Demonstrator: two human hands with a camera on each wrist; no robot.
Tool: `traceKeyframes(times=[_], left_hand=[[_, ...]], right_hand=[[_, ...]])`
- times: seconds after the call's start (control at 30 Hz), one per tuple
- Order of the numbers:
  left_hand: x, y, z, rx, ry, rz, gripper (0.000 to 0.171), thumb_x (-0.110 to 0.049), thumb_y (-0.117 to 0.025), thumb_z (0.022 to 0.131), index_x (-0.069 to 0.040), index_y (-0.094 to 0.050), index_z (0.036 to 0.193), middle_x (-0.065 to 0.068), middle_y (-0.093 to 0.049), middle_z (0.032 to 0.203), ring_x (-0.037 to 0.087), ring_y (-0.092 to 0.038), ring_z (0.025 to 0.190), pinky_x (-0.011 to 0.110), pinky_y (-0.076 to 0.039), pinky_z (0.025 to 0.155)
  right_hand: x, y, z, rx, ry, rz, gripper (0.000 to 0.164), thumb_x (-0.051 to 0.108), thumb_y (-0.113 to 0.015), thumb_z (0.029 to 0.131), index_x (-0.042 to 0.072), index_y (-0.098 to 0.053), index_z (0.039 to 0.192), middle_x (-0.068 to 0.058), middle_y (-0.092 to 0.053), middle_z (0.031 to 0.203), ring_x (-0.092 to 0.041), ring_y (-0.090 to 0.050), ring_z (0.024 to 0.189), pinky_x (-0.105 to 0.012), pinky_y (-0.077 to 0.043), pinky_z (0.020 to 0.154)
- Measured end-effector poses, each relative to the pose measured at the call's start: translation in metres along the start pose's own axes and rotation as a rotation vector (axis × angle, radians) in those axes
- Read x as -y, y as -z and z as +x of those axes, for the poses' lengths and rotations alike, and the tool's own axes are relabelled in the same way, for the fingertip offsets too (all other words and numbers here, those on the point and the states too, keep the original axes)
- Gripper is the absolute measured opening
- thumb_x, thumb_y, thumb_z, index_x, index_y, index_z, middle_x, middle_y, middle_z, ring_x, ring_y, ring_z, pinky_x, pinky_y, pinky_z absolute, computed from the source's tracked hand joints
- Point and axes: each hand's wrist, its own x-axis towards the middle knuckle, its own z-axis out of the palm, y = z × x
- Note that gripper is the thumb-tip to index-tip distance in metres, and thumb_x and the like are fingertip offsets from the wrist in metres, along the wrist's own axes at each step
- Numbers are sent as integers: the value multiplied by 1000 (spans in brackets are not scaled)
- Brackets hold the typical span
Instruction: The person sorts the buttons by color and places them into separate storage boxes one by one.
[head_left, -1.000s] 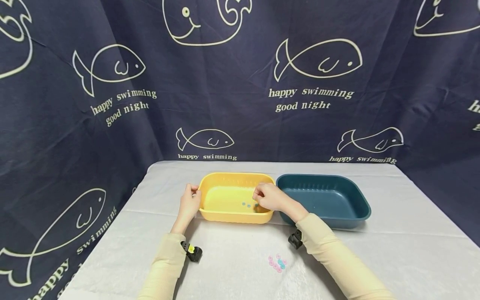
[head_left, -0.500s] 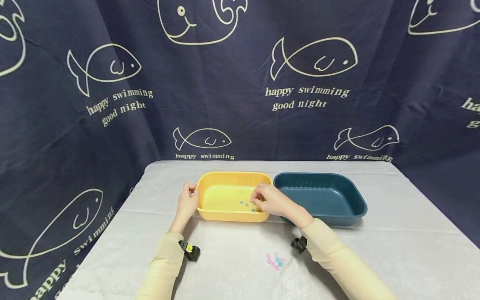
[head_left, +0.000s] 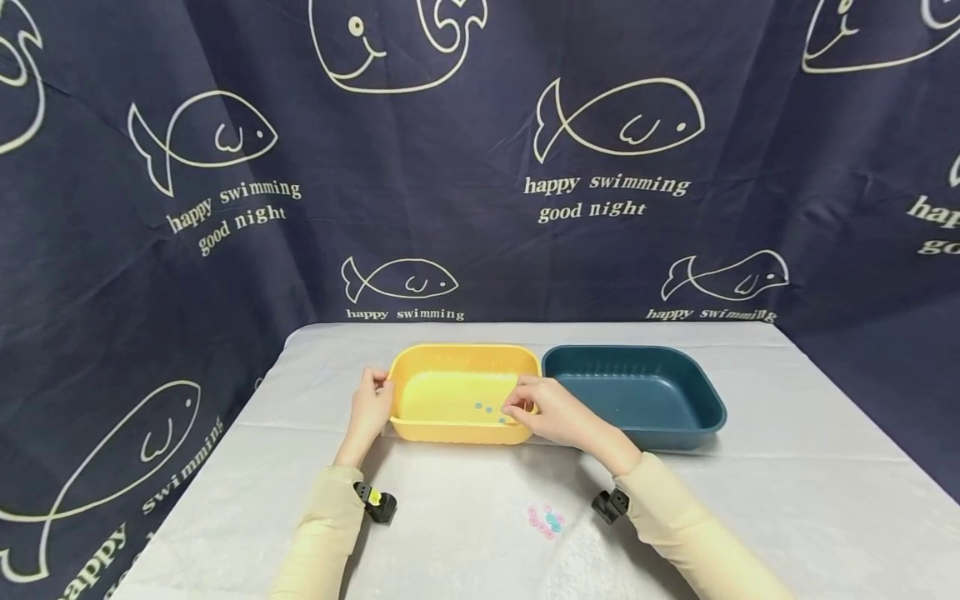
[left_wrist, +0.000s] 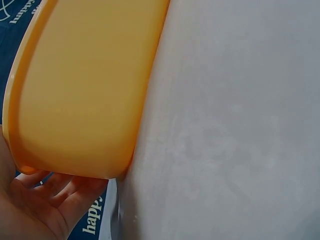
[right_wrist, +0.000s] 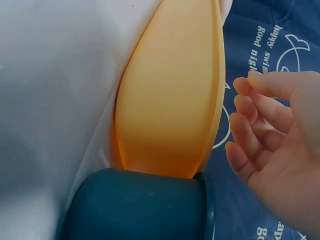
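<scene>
A yellow rectangular plastic basin [head_left: 457,432] stands on the table with a few small blue ring-like pieces [head_left: 489,410] on its floor. My left hand [head_left: 371,407] grips the basin's left end; in the left wrist view its fingers [left_wrist: 75,195] lie along the outside of that end. Over the basin's front right corner, my right hand [head_left: 553,410] is raised with curled fingers. The right wrist view has its thumb and index fingertips [right_wrist: 242,86] meeting, with nothing visible between them. Part of the basin floor is hidden behind this hand.
A dark teal basin [head_left: 637,400] stands against the yellow one on its right. Nearer the person, a small cluster of pink and blue ring-like pieces [head_left: 545,522] lies on the grey-white cloth [head_left: 457,525]. A navy fish-print curtain [head_left: 480,208] hangs behind.
My right hand has drawn toward the front right corner of the yellow basin, hiding different blue pieces. The left hand keeps its grip. The whole head view has shifted slightly.
</scene>
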Motion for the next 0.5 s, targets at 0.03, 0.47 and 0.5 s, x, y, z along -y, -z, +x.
traceKeyframes(times=[0.03,0.47,0.5], left_hand=[[0,0,0,0,1,0,22,-9,-41,94,4,-47,110,30,-57,116,39,-59,102,48,-49,87],[1,2,1,27,18,-15,24,-11,-40,94,3,-46,113,30,-55,120,40,-58,106,48,-48,89],[2,1,1,29,19,-16,24,-11,-40,95,3,-46,113,30,-55,120,40,-57,106,48,-48,89]], right_hand=[[0,0,-2,-1,0,4,12,17,-63,89,10,-72,86,6,-57,79,-3,-50,67,-18,-45,60],[0,4,-15,-21,42,4,10,15,-64,88,8,-72,88,5,-57,78,0,-47,64,-17,-44,57],[0,4,-17,-19,39,5,10,15,-64,87,8,-72,88,5,-57,78,0,-47,64,-17,-44,57]])
